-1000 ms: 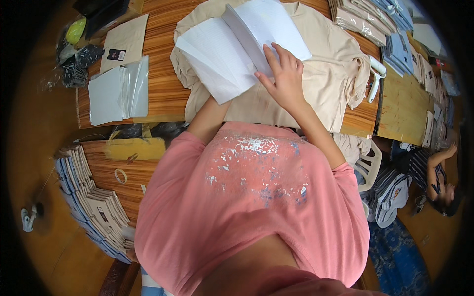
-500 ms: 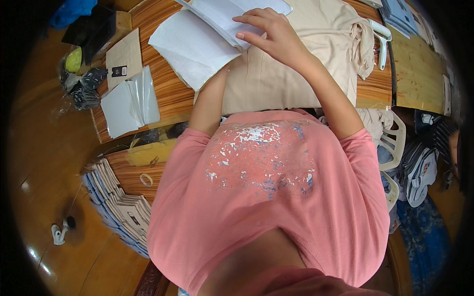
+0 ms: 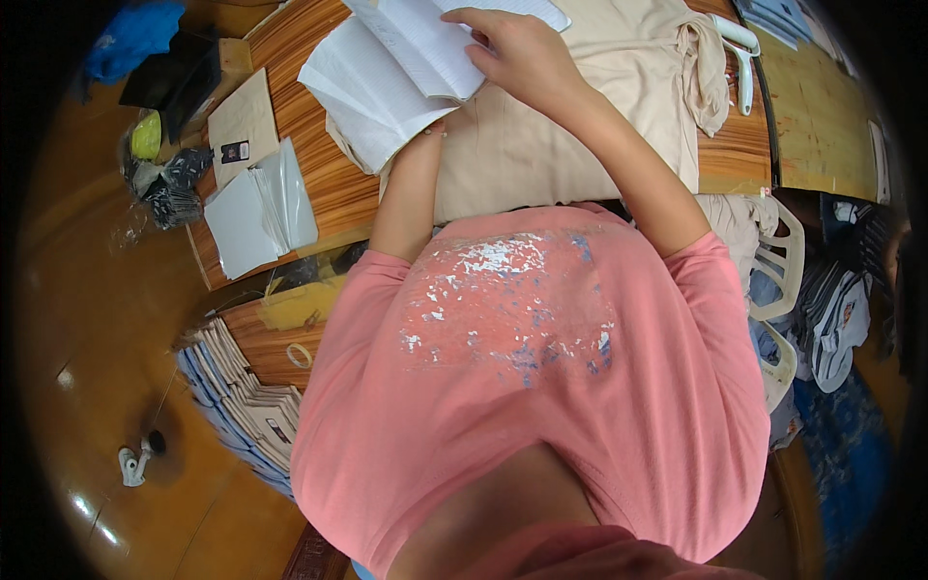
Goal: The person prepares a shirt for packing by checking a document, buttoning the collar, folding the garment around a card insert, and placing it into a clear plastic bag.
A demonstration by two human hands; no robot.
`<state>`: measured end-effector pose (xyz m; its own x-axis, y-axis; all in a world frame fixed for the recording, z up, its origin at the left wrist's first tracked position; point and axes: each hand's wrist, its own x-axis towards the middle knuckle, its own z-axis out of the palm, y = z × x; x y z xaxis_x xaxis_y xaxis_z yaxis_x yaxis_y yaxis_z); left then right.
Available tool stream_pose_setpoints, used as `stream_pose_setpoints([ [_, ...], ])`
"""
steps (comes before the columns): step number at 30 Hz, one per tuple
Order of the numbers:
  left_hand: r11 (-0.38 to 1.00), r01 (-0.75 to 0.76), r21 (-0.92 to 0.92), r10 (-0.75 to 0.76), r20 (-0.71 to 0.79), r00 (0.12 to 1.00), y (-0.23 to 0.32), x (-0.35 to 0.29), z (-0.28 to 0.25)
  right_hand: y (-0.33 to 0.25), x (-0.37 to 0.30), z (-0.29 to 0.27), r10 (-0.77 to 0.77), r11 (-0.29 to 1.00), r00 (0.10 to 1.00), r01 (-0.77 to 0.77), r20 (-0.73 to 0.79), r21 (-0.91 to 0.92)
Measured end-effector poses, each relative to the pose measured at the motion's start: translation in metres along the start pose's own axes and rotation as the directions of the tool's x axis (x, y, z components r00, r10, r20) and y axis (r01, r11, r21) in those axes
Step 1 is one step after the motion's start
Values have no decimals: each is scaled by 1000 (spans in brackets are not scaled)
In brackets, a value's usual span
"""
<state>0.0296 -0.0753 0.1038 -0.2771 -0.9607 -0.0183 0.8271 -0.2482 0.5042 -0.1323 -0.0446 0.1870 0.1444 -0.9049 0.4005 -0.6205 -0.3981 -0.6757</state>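
Note:
An open notebook [image 3: 372, 97] with ruled white pages lies tilted over the table's far middle, some of its pages raised. My left hand [image 3: 435, 128] supports its lower edge from underneath, with most of the fingers hidden by the pages. Over the right-hand pages, my right hand [image 3: 517, 56] has its index finger stretched out onto the paper and its thumb apart from it, near the page. Beneath the notebook and my right forearm, a beige garment [image 3: 580, 150] is spread on the table, bunched at its right side.
A white lint roller [image 3: 742, 72] lies right of the garment. Clear plastic sleeves [image 3: 256, 217] and a packed beige garment [image 3: 242, 126] sit at the table's left. Folded garments [image 3: 232, 387] are stacked lower left, near a tape ring [image 3: 300, 356]. A plastic chair [image 3: 785, 261] stands at right.
My right hand has moved slightly left, its index finger now further onto the page. The notebook's pages have shifted, and a leaf stands more raised in the middle. My left hand stays beneath.

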Motion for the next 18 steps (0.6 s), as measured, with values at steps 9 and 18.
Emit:
stream_pose_setpoints([
  [9,1000,2,24,-1,-5,1000,-3,-8,2,-22,-13,20,-249,968,966,246,69,52],
  [18,1000,-23,0,23,-13,1000,0,-18,-2,-14,-26,26,-133,941,985,91,-107,-326],
])
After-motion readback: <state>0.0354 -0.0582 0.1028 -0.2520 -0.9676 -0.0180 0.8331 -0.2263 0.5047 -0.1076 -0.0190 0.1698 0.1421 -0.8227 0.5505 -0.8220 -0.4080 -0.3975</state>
